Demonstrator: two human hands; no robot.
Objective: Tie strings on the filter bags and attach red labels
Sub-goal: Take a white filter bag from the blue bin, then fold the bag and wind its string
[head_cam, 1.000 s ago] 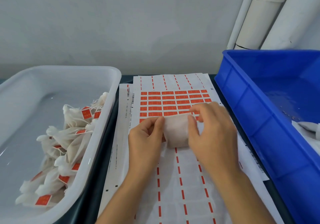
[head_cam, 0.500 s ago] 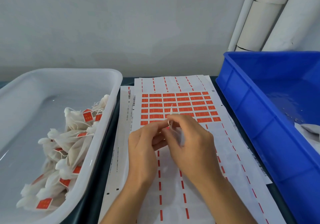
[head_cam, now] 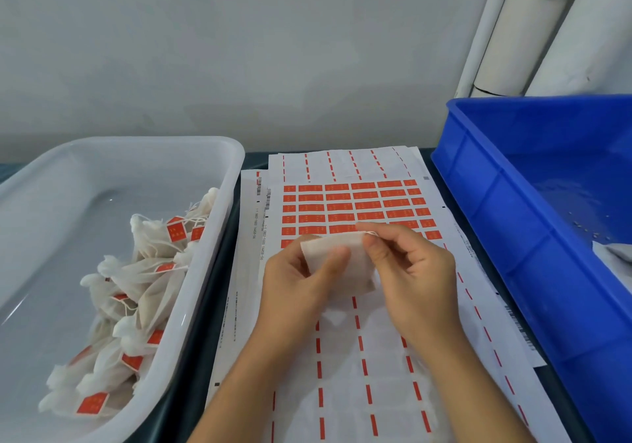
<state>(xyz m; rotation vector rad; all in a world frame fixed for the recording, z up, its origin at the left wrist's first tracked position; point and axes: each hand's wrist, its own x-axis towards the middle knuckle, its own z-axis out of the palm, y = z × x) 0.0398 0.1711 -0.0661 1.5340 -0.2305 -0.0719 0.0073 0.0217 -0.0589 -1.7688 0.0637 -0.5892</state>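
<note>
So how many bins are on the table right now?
2. A white bin sits at the left, holding finished bags. A blue bin sits at the right, cut off by the frame edge.

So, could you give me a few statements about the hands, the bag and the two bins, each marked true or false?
1. Both hands hold the filter bag. True: the left hand grips its left side and the right hand pinches its top right corner.
2. The bag in hand already carries a red label. False: none shows on it.
3. The finished bags lie in the blue bin. False: they lie in the white bin.
4. The blue bin stands on the right. True.
5. Every label is gone from the label sheet. False: rows of red labels remain.
</note>
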